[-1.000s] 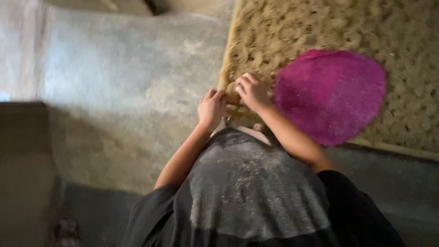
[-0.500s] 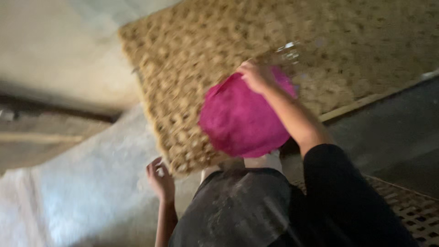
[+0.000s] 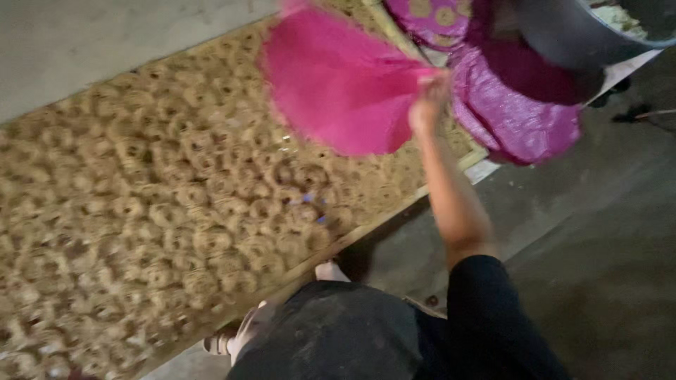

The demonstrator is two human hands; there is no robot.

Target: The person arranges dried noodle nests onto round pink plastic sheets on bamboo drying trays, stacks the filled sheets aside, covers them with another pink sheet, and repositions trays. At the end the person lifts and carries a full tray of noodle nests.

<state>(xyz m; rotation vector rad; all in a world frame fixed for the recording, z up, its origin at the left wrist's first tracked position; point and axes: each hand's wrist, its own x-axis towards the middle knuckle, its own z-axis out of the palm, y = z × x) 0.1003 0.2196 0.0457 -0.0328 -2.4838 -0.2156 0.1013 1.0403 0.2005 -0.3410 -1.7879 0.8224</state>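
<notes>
Head view is showing the right hand [image 3: 428,105], which earlier rested low at the mat's edge, now gripping the pink round mat [image 3: 338,81] and lifting it over the coil-covered drying mat [image 3: 141,225], toward the stacked pink mats [image 3: 517,116]; the left hand is out of sight.

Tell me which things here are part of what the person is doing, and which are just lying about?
In use:
right hand gripping the pink round mat
big tray of spiral coils under it

Lying about:
purple mats stacked at the tray's end
dark metal bowl above them
grey floor
</notes>
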